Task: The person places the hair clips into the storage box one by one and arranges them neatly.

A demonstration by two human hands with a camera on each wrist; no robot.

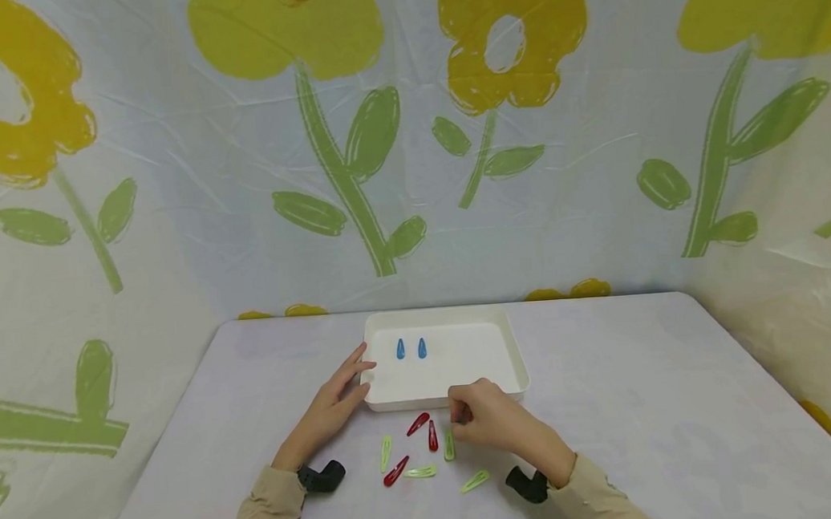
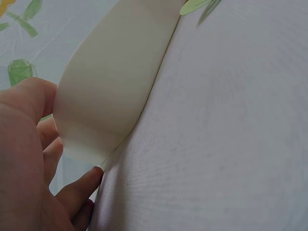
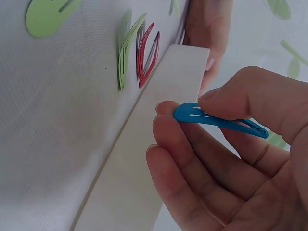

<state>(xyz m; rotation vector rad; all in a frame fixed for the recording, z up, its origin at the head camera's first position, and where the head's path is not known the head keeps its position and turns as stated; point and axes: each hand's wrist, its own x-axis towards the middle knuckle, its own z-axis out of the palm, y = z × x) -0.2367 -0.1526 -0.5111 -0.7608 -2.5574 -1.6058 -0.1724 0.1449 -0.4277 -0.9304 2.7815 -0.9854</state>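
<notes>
My right hand (image 1: 495, 416) is just above the front edge of a white tray (image 1: 469, 399). Between its thumb and fingers it pinches a blue snap hair clip (image 3: 221, 120), clearly seen in the right wrist view. At the tray's left side, my left hand (image 1: 332, 410) rests its spread fingers against the rim; in the left wrist view the fingertips touch the tray wall (image 2: 106, 82). Two more blue hair clips (image 1: 400, 349) (image 1: 422, 348) lie side by side inside the tray, towards its back left.
On the table in front of the tray lie three red hair clips (image 1: 432, 435) and several green hair clips (image 1: 420, 471), loosely scattered between my forearms. A flower-patterned cloth (image 1: 529, 227) hangs behind the table's back edge.
</notes>
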